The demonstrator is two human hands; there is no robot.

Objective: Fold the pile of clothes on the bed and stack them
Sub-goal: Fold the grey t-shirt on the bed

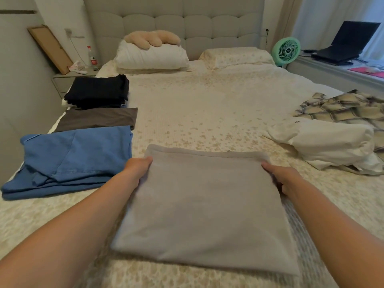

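**Two hands on a folded grey garment at the bottom centre of the frame**

Two bare hands sit at the side edges of a grey garment (199,206), folded into a flat, smooth, roughly square panel with a hemmed band along its far edge. It lies on the bed (207,104), low in the centre of the frame. The left hand (137,171) has its fingers tucked under the left edge, thumb on top, clamped on the cloth. The right hand (284,179) grips the right edge likewise, its fingertips hidden beneath the fabric.

The bedspread is cream, with a faint tan speckled pattern and a ribbed weave.

Along the left of the frame lie three folded things in a row: a blue garment (70,161) nearest, a dark grey one (99,118) behind it, then a black stack (97,91).

At the right of the frame lie unfolded clothes: a crumpled white garment (330,142) and, behind and touching it, a plaid shirt (342,109), rumpled.
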